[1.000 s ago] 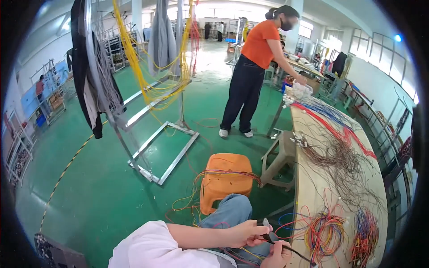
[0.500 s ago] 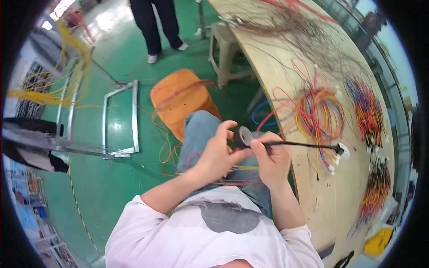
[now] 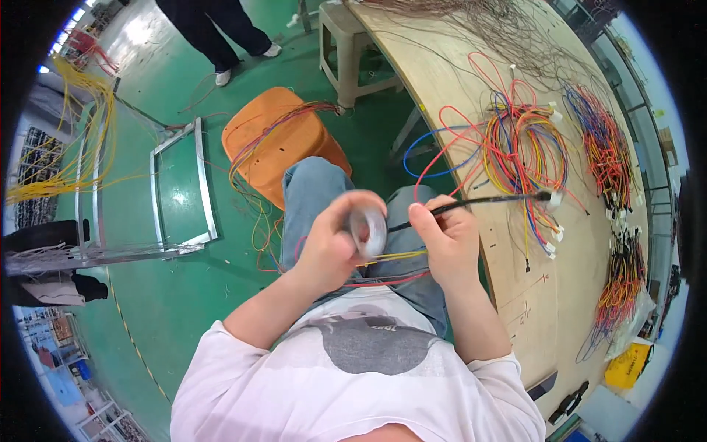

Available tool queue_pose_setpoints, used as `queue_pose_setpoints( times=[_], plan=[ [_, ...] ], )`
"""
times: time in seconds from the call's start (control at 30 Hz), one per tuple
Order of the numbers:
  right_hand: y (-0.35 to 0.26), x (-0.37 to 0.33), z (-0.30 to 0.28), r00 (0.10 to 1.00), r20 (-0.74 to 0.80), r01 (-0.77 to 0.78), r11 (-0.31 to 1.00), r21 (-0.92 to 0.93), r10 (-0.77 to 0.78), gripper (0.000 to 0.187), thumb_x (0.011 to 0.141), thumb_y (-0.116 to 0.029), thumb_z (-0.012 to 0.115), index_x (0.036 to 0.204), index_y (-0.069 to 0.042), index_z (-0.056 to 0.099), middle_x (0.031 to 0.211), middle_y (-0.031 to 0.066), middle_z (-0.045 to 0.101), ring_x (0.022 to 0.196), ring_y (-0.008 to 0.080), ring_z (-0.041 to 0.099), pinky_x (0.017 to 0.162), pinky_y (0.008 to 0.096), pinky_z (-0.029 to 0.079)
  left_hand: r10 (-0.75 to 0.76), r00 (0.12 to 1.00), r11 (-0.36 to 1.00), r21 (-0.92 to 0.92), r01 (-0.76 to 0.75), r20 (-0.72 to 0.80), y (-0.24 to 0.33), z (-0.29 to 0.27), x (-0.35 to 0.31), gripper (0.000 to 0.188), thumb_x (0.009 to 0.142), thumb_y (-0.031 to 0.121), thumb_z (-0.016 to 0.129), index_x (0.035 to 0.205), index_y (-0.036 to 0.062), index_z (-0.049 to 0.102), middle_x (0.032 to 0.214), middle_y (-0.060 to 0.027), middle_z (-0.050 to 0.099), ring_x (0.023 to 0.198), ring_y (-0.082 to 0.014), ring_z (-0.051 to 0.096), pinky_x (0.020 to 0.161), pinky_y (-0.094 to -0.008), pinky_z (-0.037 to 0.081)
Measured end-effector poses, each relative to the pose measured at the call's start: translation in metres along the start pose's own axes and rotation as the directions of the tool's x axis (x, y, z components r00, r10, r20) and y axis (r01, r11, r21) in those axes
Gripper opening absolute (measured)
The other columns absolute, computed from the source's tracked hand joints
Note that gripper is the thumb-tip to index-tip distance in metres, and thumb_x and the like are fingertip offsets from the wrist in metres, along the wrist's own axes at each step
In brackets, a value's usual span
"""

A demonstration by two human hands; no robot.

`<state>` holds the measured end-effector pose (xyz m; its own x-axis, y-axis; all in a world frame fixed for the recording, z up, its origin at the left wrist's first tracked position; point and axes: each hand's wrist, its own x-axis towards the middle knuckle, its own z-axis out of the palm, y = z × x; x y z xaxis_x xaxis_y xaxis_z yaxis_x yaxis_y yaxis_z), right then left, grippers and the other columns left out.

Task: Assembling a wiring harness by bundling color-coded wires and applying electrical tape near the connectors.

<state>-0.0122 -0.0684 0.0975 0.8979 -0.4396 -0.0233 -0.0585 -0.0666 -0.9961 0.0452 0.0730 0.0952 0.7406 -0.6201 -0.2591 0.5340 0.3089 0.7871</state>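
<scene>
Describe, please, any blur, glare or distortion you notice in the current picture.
Head view: the left hand and the tape roll it holds are smeared, probably by motion; head view: the right hand and the black cable it pinches look sharper; head view: glare whitens the floor at upper left; head view: the table bows along its right edge.
</scene>
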Motion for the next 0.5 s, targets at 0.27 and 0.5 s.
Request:
queue_pose_setpoints(
  times=[0.27,0.5],
  plan=[
    [-0.016,0.000,0.008,0.970,0.135,0.229,0.940,-0.254,-0.200,0.015,0.071,-0.009,0.064,0.081,0.001,0.058,0.066,0.0052,0.058,0.057,0.0091,0.054,0.049,0.0203,0.041,0.153,0.982,0.917,0.354,-0.182,0.109,-0.001,-0.008,-0.001,0.007,0.074,-0.004,0.056,0.080,-0.0011,0.054,0.080,-0.0021,0.048,0.073,-0.0081,0.046,0.064,-0.0196,0.038],
    [0.000,-0.024,0.013,0.946,0.238,0.249,0.962,-0.108,-0.218,0.023,0.074,-0.017,0.059,0.093,-0.006,0.054,0.067,0.0034,0.056,0.058,0.0205,0.051,0.064,0.0301,0.035,0.168,0.985,0.947,0.282,-0.154,-0.027,-0.004,-0.010,-0.014,0.004,0.078,0.002,0.052,0.076,-0.0018,0.053,0.080,-0.0034,0.048,0.062,-0.0059,0.044,0.047,-0.0156,0.031]
  ],
)
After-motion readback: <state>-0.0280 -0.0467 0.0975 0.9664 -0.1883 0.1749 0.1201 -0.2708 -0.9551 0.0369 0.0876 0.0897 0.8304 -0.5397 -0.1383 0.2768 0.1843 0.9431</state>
